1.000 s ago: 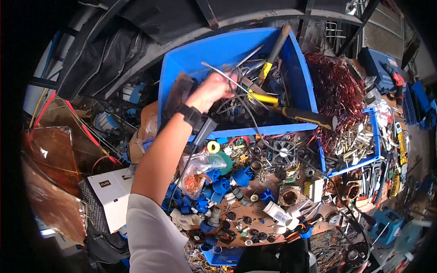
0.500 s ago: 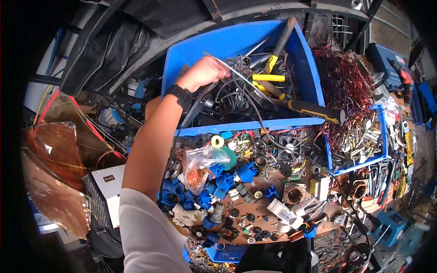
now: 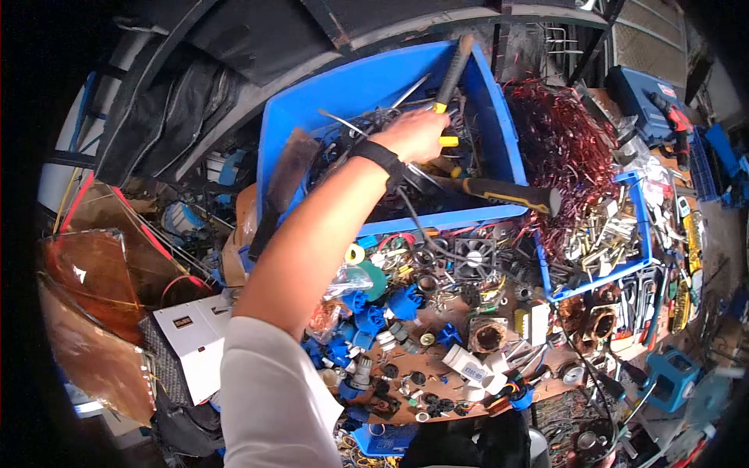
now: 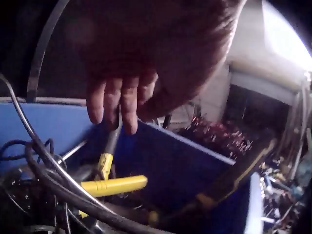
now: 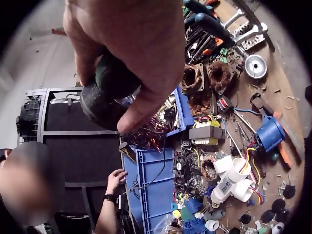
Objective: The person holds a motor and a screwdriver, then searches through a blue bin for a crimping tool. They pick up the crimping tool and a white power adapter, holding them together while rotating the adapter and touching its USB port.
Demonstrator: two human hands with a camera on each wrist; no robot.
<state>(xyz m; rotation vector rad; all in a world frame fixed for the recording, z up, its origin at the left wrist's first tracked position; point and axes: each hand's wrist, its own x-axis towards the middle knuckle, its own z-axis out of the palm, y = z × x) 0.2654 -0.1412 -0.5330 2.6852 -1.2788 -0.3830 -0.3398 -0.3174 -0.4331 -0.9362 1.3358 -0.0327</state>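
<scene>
My left hand (image 3: 417, 134) hovers over the big blue bin (image 3: 335, 90), palm down. Its fingers hang loosely extended with nothing between them, as the left wrist view shows. Below them lie a yellow grip (image 4: 122, 185) and an upright dark handle with a yellow end (image 3: 454, 74). A thin metal rod (image 3: 339, 122) and tangled dark cables (image 4: 39, 161) lie left of the hand. Low at the right, my right hand (image 5: 141, 48) grips a black round part (image 5: 100, 100), thumb and fingers curled round it; its full shape is hidden by the hand.
A thick black-and-yellow handle (image 3: 507, 191) crosses the bin's right front rim. Red tinsel (image 3: 558, 148) heaps beside a smaller blue tray (image 3: 646, 226) of metal pieces. Blue fittings (image 3: 406, 303), a small fan (image 3: 474, 256) and white pipe pieces (image 3: 472, 366) crowd the bench.
My left hand has come up from the cables and swung right across the bin, over the yellow grip. The right hand stays low at the right with the black round part.
</scene>
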